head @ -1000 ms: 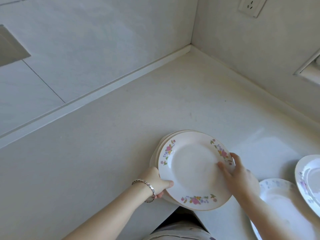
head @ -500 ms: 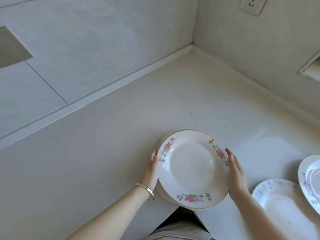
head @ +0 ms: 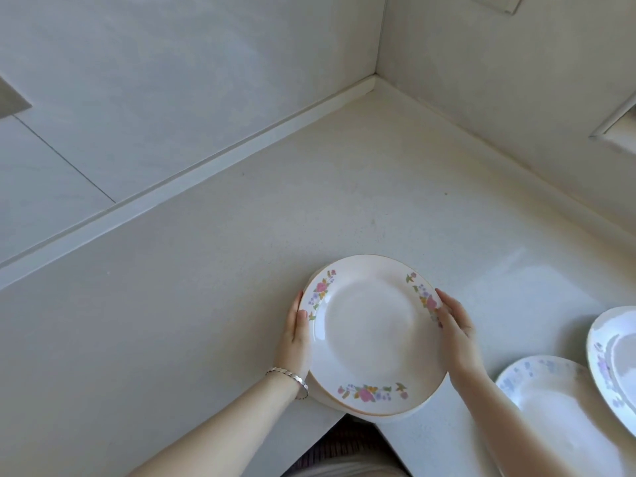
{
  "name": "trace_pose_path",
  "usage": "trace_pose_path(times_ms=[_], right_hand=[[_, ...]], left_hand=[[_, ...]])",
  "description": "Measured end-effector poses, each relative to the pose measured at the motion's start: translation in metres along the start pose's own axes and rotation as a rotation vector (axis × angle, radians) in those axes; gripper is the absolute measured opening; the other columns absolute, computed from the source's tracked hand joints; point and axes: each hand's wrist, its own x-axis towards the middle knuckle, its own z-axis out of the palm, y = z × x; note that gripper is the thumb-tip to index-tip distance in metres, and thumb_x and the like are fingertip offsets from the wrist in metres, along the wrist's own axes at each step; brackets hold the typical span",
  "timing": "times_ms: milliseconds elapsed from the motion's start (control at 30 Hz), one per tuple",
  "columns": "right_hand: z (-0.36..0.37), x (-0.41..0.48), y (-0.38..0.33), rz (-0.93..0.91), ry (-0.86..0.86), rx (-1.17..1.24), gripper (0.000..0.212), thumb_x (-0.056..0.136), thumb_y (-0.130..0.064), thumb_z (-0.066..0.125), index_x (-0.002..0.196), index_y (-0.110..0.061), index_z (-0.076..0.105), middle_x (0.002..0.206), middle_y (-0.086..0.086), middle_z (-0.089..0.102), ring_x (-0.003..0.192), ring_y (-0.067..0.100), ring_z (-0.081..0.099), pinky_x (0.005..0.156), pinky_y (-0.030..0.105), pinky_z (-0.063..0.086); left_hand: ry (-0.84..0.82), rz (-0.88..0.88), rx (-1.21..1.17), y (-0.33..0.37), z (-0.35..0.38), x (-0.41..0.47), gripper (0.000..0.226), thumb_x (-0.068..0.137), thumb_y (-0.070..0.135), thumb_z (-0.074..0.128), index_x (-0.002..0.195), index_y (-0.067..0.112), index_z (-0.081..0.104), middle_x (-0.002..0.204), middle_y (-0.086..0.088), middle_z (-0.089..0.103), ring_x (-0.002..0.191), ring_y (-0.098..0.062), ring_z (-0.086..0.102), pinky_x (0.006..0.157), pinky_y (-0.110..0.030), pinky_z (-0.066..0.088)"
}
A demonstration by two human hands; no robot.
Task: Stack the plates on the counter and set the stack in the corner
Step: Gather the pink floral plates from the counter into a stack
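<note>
**Both hands on the stack, corner waiting**

You've got the stack of plates framed from both sides. Your left hand is pressed flat against the left rim, fingers along the edge and thumb just over the lip. Your right hand mirrors it on the right rim, fingers curled against the flowered border. Neither hand is closed in a fist; each is a broad, cupped hold with the stack squeezed between them. Whether the stack is lifted or resting on the counter, I cannot tell. It sits at the near edge of the counter, its front overhanging the cut-out corner of the worktop, and the top plate looks slightly off-centre from those beneath it.

This reads as the carry step: plates gathered, hold settled. The corner where the two walls meet is well apart from the stack, up and ahead, with bare counter between. Your next move calls for an even, level push or lift toward it, keeping both sides pressed so nothing slides.

Note the two blue-patterned plates off to your right, not stacked.
</note>
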Motion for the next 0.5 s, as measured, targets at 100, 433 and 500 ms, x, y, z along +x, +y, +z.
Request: trace_pose_path(times_ms=[100, 433, 500], right_hand=[[0.003, 0.002, -0.014, -0.189, 0.027, -0.644, 0.038, 0.093, -0.014, 0.044, 0.130, -0.011, 0.048, 0.142, 0.008, 0.045, 0.132, 0.027, 0.037, 0.106, 0.038, 0.032], [0.156, -0.075, -0.079, -0.624, -0.784, -1.087, 0.033, 0.093, -0.023, 0.044, 0.123, -0.017, 0.055, 0.122, 0.000, 0.063, 0.114, 0.019, 0.056, 0.096, 0.027, 0.041], [0.202, -0.100, -0.080, -0.658, -0.914, -1.114, 0.030, 0.092, -0.025, 0.045, 0.120, -0.018, 0.057, 0.116, -0.001, 0.065, 0.111, 0.019, 0.058, 0.095, 0.029, 0.044]], left_hand=[[-0.056, -0.020, 0.024, 0.001, -0.008, 0.007, 0.041, 0.099, 0.025, 0.033, 0.139, 0.028, 0.037, 0.128, 0.012, 0.048, 0.116, -0.008, 0.046, 0.100, -0.023, 0.034], [0.165, -0.352, -0.157, -0.021, -0.156, -0.003, 0.014, 0.094, 0.008, 0.044, 0.085, 0.012, 0.054, 0.079, -0.006, 0.061, 0.070, -0.018, 0.059, 0.063, -0.027, 0.041], [0.275, -0.409, -0.219, -0.037, -0.212, -0.011, 0.020, 0.094, 0.007, 0.040, 0.080, 0.014, 0.053, 0.079, -0.007, 0.060, 0.070, -0.019, 0.058, 0.062, -0.028, 0.041]])
